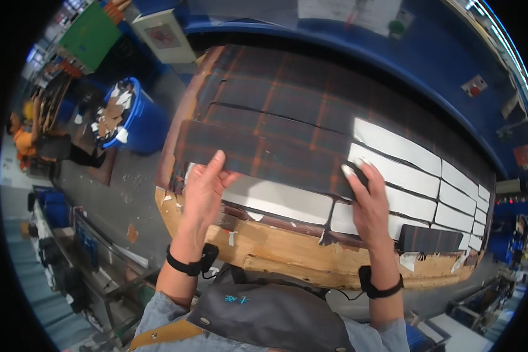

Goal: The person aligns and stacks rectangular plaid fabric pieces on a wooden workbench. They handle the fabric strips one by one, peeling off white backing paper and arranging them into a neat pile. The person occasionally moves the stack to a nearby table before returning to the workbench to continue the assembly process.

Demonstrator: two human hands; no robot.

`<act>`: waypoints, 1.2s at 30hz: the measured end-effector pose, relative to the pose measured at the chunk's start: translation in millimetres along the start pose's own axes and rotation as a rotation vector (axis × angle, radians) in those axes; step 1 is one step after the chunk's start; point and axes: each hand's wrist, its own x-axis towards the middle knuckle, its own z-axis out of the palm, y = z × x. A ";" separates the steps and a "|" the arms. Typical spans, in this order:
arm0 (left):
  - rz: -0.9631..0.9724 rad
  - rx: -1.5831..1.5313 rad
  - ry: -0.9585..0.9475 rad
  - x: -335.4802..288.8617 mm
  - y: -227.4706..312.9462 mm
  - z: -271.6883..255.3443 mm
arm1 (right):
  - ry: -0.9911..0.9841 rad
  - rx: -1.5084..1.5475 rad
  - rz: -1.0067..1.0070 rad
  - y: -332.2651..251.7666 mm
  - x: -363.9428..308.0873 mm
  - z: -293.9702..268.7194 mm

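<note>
Panel (287, 158): dark plaid, flat oblong
Left fingers (215, 165): clamped on its edge
Right fingers (356, 182): at its end, grip unclear

1. Counts two bare hands: one left hand (202, 190), one right hand (371, 205).
2. Shows two black wristbands (387, 288), one on each arm.
3. Includes one long plaid strip (276, 154) between the hands.
4. Adds one short plaid piece (431, 238) at near right.
5. Shows at least ten white panels (393, 171), mostly right, too covered for an exact count.
6. Has one wood-edged table (287, 253).
7. Shows one grey apron (270, 320), near.
8. Counts one blue bin (149, 126), left.
9. Includes one other person (47, 146), far left.
10. Shows one green board (91, 35), far left.
</note>
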 end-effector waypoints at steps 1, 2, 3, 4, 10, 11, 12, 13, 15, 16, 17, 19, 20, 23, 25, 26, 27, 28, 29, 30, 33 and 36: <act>0.030 0.044 -0.005 9.3 2.0 -2.3 | 0.001 0.009 -0.004 3.7 3.7 8.9; 0.025 0.071 0.016 18.5 1.7 -3.3 | -0.118 0.036 0.089 2.8 7.6 12.3; -0.021 0.110 0.063 26.0 -6.3 -13.4 | -0.183 -0.007 0.145 4.5 7.1 18.9; -0.062 0.149 0.111 34.7 -16.5 -28.6 | -0.147 -0.012 0.163 7.6 3.2 24.1; -0.115 0.247 0.196 39.9 -22.4 -34.9 | -0.019 0.282 0.580 17.1 -29.2 28.3; -0.117 0.260 0.189 40.4 -23.4 -35.8 | -0.009 0.404 0.694 15.4 -28.6 26.9; -0.117 0.272 0.183 40.1 -24.2 -38.2 | 0.005 0.361 0.666 16.9 -31.4 30.6; -0.112 0.289 0.170 42.2 -22.7 -38.6 | -0.033 0.457 0.784 16.7 -29.4 31.3; -0.121 0.321 0.175 42.5 -20.2 -34.2 | -0.110 0.655 1.011 17.0 -24.4 32.4; -0.124 0.336 0.175 40.7 -17.0 -28.6 | -0.070 0.682 1.006 18.4 -24.5 37.1; -0.126 0.350 0.175 39.4 -15.6 -24.2 | -0.064 0.700 1.013 19.2 -23.7 38.7; -0.219 0.488 0.120 37.4 -11.0 -23.5 | -0.050 0.739 1.028 18.8 -20.2 39.0; -0.318 0.574 0.046 35.2 -1.7 -26.0 | -0.057 0.738 1.047 18.8 -18.6 38.1; -0.560 0.870 -0.127 19.1 12.5 -30.9 | -0.075 0.743 1.079 18.0 -9.9 33.1; -0.501 0.862 -0.259 14.0 8.6 -17.2 | -0.091 0.748 1.079 17.4 -4.7 29.3; -0.411 0.805 -0.298 11.1 3.0 0.0 | -0.079 0.770 1.088 18.4 -4.3 30.1; -0.328 0.764 -0.363 11.9 -3.6 16.9 | -0.066 0.791 1.097 20.0 -4.4 31.1; -0.252 0.738 -0.393 15.4 -14.6 30.0 | -0.058 0.818 1.101 21.3 -3.2 31.3; -0.176 0.707 -0.424 19.5 -27.3 42.2 | -0.048 0.871 1.114 20.6 -2.0 31.5; -0.174 0.693 -0.433 22.4 -36.6 57.0 | -0.038 0.921 1.128 18.9 -0.3 32.1; -0.196 0.628 -0.456 28.1 -64.3 93.2 | 0.039 1.035 1.137 16.2 1.0 34.9; -0.135 0.794 -0.405 31.9 -86.5 116.6 | 0.096 1.096 1.149 17.3 -1.7 36.9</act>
